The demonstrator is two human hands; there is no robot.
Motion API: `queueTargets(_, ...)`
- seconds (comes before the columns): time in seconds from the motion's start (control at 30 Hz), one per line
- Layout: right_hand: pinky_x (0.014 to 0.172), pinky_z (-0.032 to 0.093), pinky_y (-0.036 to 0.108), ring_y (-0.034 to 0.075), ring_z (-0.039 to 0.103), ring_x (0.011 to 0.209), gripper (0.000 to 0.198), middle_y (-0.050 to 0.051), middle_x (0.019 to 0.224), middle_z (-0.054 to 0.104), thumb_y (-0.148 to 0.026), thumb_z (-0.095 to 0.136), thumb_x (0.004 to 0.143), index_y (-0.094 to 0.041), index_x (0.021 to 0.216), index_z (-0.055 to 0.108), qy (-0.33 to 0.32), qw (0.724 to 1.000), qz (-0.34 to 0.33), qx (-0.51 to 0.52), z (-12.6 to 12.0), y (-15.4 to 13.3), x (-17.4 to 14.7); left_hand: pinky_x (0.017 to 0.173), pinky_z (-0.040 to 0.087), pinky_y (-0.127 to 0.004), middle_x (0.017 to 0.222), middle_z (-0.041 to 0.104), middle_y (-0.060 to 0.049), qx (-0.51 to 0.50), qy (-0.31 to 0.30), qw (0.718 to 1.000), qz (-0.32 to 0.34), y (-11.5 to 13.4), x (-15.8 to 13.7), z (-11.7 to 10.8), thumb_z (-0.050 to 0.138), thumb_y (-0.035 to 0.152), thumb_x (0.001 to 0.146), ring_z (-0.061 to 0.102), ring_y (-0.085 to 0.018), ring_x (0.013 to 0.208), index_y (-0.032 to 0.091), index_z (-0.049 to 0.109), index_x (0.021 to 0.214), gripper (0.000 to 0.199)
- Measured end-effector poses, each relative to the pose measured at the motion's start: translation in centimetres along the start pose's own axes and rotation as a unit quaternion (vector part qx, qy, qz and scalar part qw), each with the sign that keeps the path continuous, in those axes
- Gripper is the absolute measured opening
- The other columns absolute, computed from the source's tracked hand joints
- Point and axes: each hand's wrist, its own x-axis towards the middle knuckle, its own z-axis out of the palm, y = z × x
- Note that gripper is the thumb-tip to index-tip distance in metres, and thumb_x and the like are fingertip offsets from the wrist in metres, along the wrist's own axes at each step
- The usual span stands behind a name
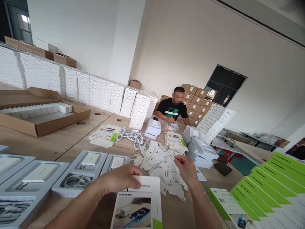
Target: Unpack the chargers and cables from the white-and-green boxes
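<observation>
My left hand [122, 180] grips the top end of a white printed packaging box [133, 208], thumb over its slotted flap. The picture on the box shows a charger and a phone, with a green corner below. To the right, my right hand [187, 168] is closed in a pinch above a heap of white paper scraps [162, 162]; whatever its fingertips hold is too small to make out. Left of my hands stand several grey-white trays [55, 183], with white chargers [90, 158] and coiled cables [77, 181] showing in them.
Loose white cables [130, 135] and flat printed boxes [105, 133] lie beyond. An open carton [47, 125] is at left. Green-and-white boxes [267, 181] line the right side. A co-worker [172, 108] sits at the far end, near tall stacks of white boxes [139, 109].
</observation>
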Motion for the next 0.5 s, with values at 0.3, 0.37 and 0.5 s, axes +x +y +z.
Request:
queueTargets(0.3, 0.093, 0.040, 0.042, 0.031, 0.055, 0.106, 0.041, 0.011, 0.110, 0.065, -0.047, 0.066, 0.071, -0.020, 0.101, 0.071, -0.060, 0.992, -0.030, -0.105, 1.9, 1.0, -0.2, 0.058, 0.037, -0.021, 0.078, 0.069, 0.002, 0.113, -0.046, 0.992, -0.040, 0.2, 0.0, 1.4, 0.067, 0.031, 0.067, 0.059, -0.017, 0.071, 0.024, 0.075, 0.090, 0.026)
queueTargets(0.37, 0.096, 0.034, 0.046, 0.035, 0.049, 0.111, 0.043, 0.013, 0.110, 0.063, -0.046, 0.070, 0.067, -0.018, 0.100, 0.071, -0.066, 0.990, -0.033, -0.121, 2.8, 0.6, -0.5, 0.060, 0.039, -0.021, 0.080, 0.070, 0.001, 0.112, -0.050, 0.992, -0.038, 0.2, 0.0, 1.5, 0.066, 0.030, 0.067, 0.060, -0.017, 0.072, 0.023, 0.075, 0.091, 0.027)
queueTargets(0.5, 0.091, 0.035, 0.043, 0.033, 0.049, 0.108, 0.033, 0.010, 0.104, 0.062, -0.037, 0.072, 0.062, -0.019, 0.090, 0.067, -0.060, 0.992, -0.019, -0.112, 3.2, 0.1, -0.5, 0.067, 0.043, -0.022, 0.090, 0.072, 0.001, 0.098, -0.053, 0.993, -0.040, 0.1, 0.1, 1.4, 0.066, 0.027, 0.067, 0.063, -0.020, 0.082, 0.025, 0.074, 0.099, 0.033)
